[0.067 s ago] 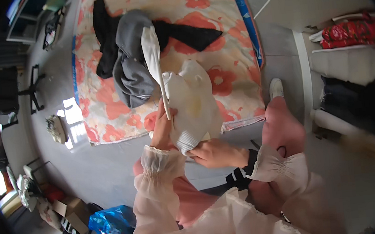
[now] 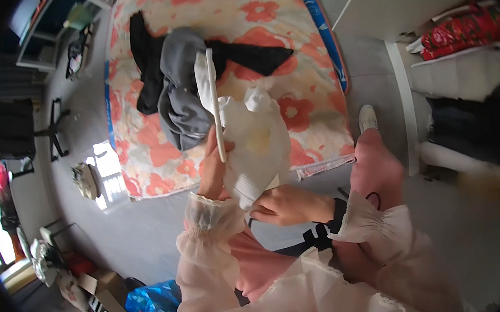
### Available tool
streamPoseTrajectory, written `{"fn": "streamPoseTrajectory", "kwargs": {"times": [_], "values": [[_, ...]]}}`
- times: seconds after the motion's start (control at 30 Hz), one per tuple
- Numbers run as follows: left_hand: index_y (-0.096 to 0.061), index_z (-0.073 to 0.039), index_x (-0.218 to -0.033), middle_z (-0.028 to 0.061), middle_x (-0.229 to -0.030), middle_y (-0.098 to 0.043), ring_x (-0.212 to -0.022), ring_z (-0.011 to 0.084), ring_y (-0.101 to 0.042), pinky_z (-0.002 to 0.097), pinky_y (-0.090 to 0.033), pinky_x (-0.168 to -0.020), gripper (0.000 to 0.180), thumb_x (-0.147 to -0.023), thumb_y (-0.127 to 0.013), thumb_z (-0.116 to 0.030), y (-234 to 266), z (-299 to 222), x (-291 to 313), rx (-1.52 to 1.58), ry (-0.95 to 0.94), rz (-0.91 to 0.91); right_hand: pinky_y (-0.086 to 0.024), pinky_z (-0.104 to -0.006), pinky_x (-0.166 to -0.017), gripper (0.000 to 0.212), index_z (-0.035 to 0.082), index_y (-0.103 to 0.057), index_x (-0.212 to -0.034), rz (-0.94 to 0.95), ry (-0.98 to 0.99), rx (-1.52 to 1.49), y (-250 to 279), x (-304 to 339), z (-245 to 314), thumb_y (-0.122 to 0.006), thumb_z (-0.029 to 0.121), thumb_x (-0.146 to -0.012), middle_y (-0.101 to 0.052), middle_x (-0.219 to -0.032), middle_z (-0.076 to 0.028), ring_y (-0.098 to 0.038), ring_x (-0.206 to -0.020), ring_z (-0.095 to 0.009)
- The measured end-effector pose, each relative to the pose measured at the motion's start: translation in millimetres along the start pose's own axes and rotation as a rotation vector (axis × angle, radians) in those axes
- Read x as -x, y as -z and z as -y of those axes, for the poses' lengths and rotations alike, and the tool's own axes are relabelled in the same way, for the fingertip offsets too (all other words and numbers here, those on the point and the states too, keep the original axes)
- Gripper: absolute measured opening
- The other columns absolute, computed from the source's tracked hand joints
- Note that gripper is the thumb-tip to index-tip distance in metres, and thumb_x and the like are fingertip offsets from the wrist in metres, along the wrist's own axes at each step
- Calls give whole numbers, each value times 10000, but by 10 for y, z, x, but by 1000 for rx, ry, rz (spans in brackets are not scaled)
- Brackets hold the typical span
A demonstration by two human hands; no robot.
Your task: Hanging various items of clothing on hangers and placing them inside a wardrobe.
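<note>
A white garment point(image 2: 258, 143) with a ribbed edge and a pale yellowish patch hangs bunched before me, over the near end of the bed. My left hand point(image 2: 212, 171) is closed on its left side, beside a long thin white strip point(image 2: 216, 108) that stands up from there; I cannot make out what the strip is. At the lower ribbed edge, my right hand point(image 2: 286, 206) pinches the cloth, its fingertips partly hidden. Beyond the garment, a grey piece of clothing point(image 2: 181, 111) lies crumpled together with a black garment point(image 2: 255, 57) on the bed.
The bed point(image 2: 166, 171) has a flowered orange and cream cover. On the right, an open cupboard point(image 2: 406, 109) holds folded clothes. A blue plastic bag point(image 2: 156, 306) and a cardboard box point(image 2: 108, 289) are at lower left. A black chair point(image 2: 9, 129) stands on the far left.
The view has tipped slightly, so the bed and clothes sit a little lower in it. Both hands keep their hold on the white garment, whose top has sagged a little.
</note>
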State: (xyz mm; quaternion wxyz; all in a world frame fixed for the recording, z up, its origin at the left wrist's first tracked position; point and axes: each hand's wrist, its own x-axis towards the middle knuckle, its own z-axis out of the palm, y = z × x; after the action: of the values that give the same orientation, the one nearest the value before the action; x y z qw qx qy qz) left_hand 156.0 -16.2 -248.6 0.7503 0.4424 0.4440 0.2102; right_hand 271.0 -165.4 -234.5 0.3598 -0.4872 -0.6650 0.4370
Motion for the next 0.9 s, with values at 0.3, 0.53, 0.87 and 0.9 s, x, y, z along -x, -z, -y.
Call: {"fn": "streamPoseTrajectory", "kwargs": {"times": [0.3, 0.53, 0.87, 0.9], "values": [[-490, -24, -941, 4, -825, -415, -739, 84, -378, 186, -328, -675, 247, -700, -503, -77, -864, -1546, 1496, -591, -463, 309, -452, -273, -604, 202, -8, -554, -944, -847, -206, -199, 875, 637, 7, -477, 149, -842, -594, -739, -85, -569, -642, -147], [-472, -54, -887, -1, -786, -404, -742, 76, -402, 168, -322, -636, 261, -628, -502, -38, -1432, -1972, 2429, -382, -514, 343, -415, -375, -867, 846, 65, -223, -1335, -226, -64, 233, 511, 606, -1473, -709, 220, -660, -505, -1157, -231, -483, -1109, -331], [-463, -38, -922, 1, -774, -433, -699, 83, -418, 174, -338, -616, 288, -636, -500, -29, -1006, -1863, 3026, -260, -570, 207, -466, -311, -699, 847, 49, -588, -1014, -195, -584, -395, 1243, 891, -44, -214, 764, -760, -650, -873, -75, -611, -795, -173], [-463, -38, -922, 1, -774, -433, -699, 83, -418, 174, -338, -616, 288, -636, -500, -29, -957, -1820, 3052, -255, -576, 203, -461, -328, -749, 848, 40, -586, -1053, 4, -680, -343, 1185, 868, -8, -210, 747, -773, -641, -927, -108, -608, -843, -192]]}}
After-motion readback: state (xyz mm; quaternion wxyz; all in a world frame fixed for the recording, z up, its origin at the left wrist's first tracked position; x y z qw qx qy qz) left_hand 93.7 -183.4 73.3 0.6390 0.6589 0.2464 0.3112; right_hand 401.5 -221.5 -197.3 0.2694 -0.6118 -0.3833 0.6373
